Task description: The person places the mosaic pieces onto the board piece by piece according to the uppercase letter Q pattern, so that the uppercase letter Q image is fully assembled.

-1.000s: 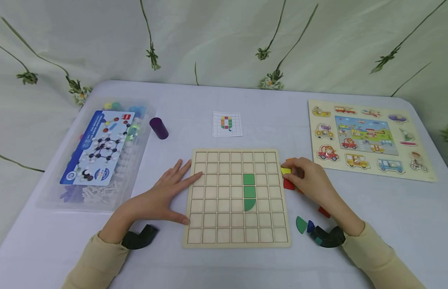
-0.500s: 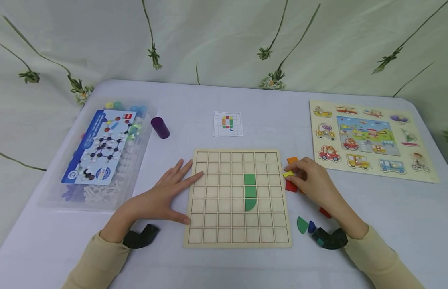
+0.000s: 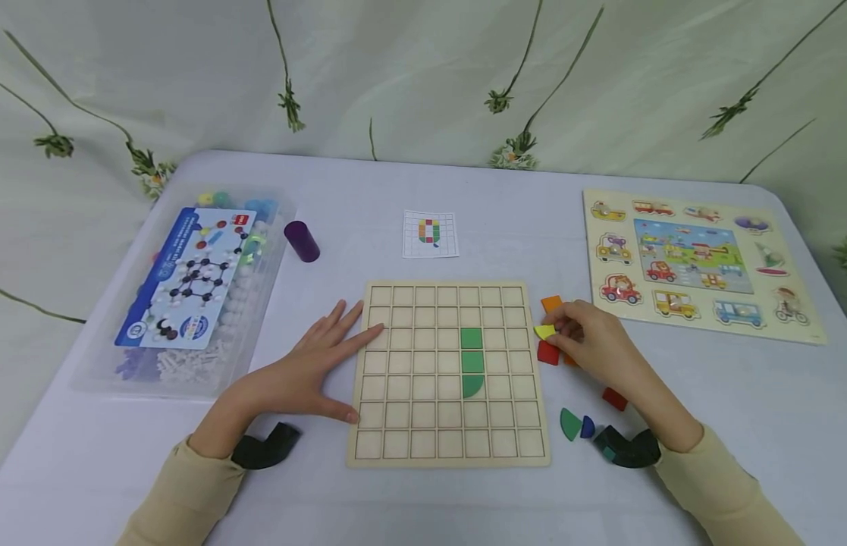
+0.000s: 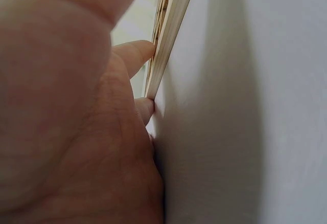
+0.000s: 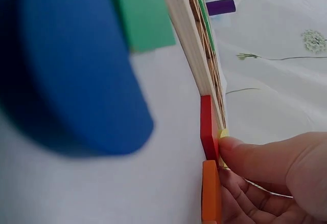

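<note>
A wooden grid board lies in the middle of the table. Two green squares and a green quarter-round piece fill cells of one column. My left hand lies with fingers spread at the board's left edge, thumb and fingertips touching it, as the left wrist view also shows. Just off the right edge, my right hand pinches a small yellow piece between thumb and fingers. Beside those fingertips are a red piece and an orange piece; another orange piece shows in the right wrist view.
Nearer me on the right lie a green quarter-round, a blue piece and a red one. Behind the board is a pattern card. A purple cylinder, a clear plastic box and a vehicle puzzle stand farther out.
My right hand has drawn slightly right and toward me with the yellow piece, which has turned a little. More of the orange piece behind it shows. My left hand stays put.
</note>
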Motion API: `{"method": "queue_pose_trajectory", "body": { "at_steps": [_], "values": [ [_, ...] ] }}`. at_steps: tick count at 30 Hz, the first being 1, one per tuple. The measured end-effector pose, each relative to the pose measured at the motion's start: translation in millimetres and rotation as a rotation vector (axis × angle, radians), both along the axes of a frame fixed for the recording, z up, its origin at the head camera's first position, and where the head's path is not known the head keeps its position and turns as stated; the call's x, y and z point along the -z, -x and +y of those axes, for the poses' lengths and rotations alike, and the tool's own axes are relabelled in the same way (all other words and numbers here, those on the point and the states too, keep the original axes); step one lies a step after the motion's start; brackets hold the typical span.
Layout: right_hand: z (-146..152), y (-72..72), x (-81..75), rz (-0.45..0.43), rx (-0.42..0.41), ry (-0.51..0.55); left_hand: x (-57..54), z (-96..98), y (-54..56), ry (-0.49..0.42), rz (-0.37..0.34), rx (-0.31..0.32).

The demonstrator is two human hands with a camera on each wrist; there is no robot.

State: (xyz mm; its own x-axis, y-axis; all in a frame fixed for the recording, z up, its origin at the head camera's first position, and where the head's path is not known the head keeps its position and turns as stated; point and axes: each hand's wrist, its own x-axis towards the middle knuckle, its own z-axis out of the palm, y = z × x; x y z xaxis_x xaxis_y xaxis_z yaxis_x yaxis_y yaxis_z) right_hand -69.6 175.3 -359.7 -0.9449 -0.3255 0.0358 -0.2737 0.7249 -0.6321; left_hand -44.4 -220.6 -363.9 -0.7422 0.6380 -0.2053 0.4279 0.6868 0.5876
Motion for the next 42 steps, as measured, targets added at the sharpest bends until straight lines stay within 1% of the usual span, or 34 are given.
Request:
{"method": "queue_pose_trajectory", "body": {
  "at_steps": [9, 14, 18, 23, 29, 32, 37, 42],
  "values": [
    [-1.1, 1.4, 2.5, -0.030, -0.006, 0.005, -0.1, -0.5, -0.1, 0.007, 0.001, 0.001],
    [0.3, -0.4, 2.0, -0.020, -0.009, 0.025, 1.1, -0.6, -0.5, -0.024, 0.025, 0.019],
    [1.2, -1.2, -0.7, -0.015, 0.001, 0.062, 2.0, -0.4, -0.7, -0.056, 0.043, 0.030],
    [-0.1, -0.2, -9.0, -0.021, 0.017, 0.141, 1.7, -0.1, -0.6, -0.049, 0.035, 0.030],
    [-10.9, 9.8, -18.6, 0.005, -0.069, 0.276, 2.0, -0.9, -0.6, -0.029, 0.023, 0.020],
    [-21.2, 17.1, -21.4, 0.008, -0.076, 0.307, 2.9, -1.5, -0.4, -0.019, 0.023, 0.020],
    [-40.1, 28.7, -20.9, -0.070, -0.057, 0.376, 3.5, -1.5, -0.6, -0.029, 0.023, 0.024],
    [-54.5, 34.8, -18.6, -0.136, -0.085, 0.366, 3.1, -1.9, -1.1, -0.030, 0.030, 0.022]
  ]
}}
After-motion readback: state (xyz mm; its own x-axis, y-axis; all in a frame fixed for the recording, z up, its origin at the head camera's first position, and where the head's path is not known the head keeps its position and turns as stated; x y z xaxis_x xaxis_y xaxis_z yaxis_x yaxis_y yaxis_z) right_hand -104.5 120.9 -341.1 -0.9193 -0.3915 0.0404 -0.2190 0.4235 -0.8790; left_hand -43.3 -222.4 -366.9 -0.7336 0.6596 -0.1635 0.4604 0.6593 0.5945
